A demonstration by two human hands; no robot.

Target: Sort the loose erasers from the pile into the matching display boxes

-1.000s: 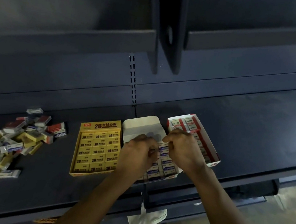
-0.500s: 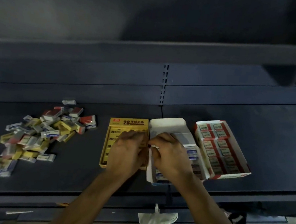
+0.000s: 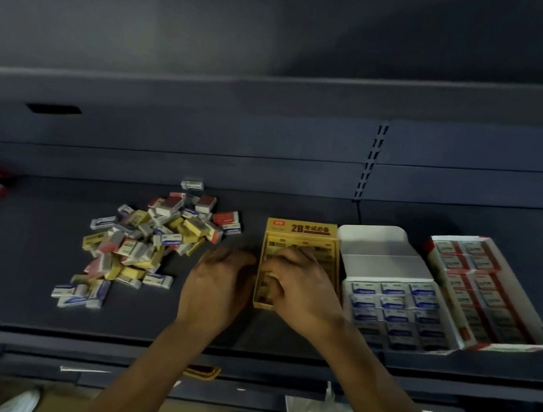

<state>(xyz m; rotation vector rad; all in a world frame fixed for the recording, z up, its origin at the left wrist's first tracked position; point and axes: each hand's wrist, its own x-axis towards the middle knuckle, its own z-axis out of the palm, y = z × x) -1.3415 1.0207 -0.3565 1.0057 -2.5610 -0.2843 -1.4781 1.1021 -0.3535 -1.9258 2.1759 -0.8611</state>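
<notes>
Both hands are at the yellow box now. A second ago they were bunched over the blue-and-white box next door, and half a second ago they were straddling the gap between the two, so they've slid left one box.

Right hand sits inside the yellow box with fingers curled, and it looks like it's pinching a yellow eraser against the rows already in there, though it's blurry so don't quote me. Left hand is just outside the box's left wall with knuckles up and fingers bent down. I honestly can't tell if it's holding anything or just steadying the cardboard.

With the hands gone, the blue-and-white box is uncovered and its rows look packed. The red box on the far right looks well filled too.

My read is that the blue one got tidied and yellow is the current job, probably seating one more piece.

The pile of loose erasers is well to the left on the shelf. It's still a big mix of yellow, blue and red, so there's plenty of sorting left.
</notes>
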